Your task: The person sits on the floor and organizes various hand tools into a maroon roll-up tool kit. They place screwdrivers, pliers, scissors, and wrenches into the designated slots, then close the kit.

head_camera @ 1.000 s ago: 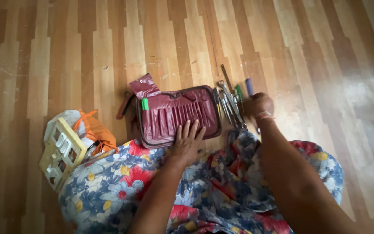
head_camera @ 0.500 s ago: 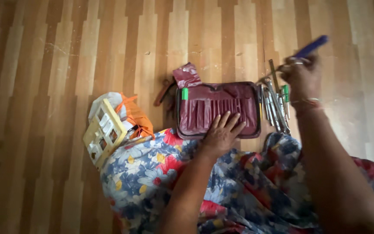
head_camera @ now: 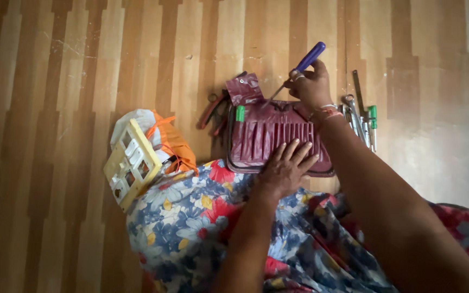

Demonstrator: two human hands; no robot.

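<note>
Wood-strip floor [head_camera: 82, 65] before us: maroon tool pouch [head_camera: 272, 141], loose metal tools [head_camera: 362, 116] beside it, pliers [head_camera: 213, 111], yellow frame [head_camera: 131, 163].

A crumpled white and orange plastic bag [head_camera: 161, 135] lies on the wooden floor at nine o'clock from the open maroon tool pouch [head_camera: 270, 138], partly under a pale yellow rectangular switch plate [head_camera: 131, 163].

Both arms are bare, without sleeves. The right hand [head_camera: 311, 84] wears a ring on one finger and thin bangles with an orange-red band at the wrist. A blue, red, yellow floral garment [head_camera: 191, 217] covers the lap.
</note>
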